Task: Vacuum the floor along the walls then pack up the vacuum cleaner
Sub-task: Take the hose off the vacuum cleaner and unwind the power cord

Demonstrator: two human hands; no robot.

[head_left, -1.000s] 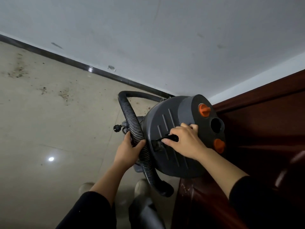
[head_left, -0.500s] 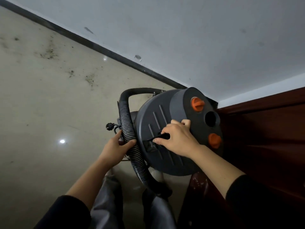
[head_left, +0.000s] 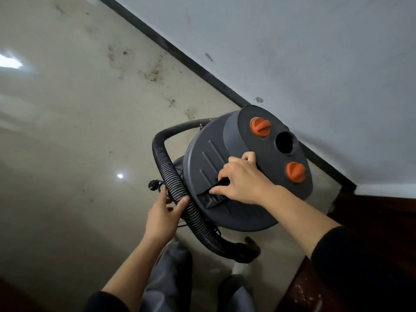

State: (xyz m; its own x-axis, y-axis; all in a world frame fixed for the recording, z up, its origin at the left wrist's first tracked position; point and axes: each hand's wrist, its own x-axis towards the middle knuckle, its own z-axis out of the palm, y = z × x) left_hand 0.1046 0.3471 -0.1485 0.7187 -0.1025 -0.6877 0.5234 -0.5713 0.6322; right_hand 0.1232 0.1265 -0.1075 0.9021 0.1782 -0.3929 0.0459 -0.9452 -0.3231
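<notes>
A grey drum vacuum cleaner (head_left: 209, 167) with two orange knobs and a round port on its top sits at the centre, close to the wall. My right hand (head_left: 243, 181) grips the black handle (head_left: 219, 184) on its lid. Around the drum's left side loops the ribbed black hose (head_left: 173, 176). My left hand (head_left: 164, 215) holds this hose, thumb and fingers curled round it. The black power plug (head_left: 153, 185) and some cord stick out just left of the hose. The hose's end (head_left: 245, 251) curves below the drum.
Beige glossy floor (head_left: 67, 131) spreads to the left, with dirt specks (head_left: 153, 73) near the black skirting board (head_left: 202, 70). A white wall (head_left: 292, 52) rises behind. Dark red wooden furniture (head_left: 382, 221) stands at the right. My legs in grey trousers (head_left: 171, 278) are below.
The view has swung, and the vacuum now sits farther from the red furniture, nearer the wall. Both hands keep their holds on the handle and the hose.
</notes>
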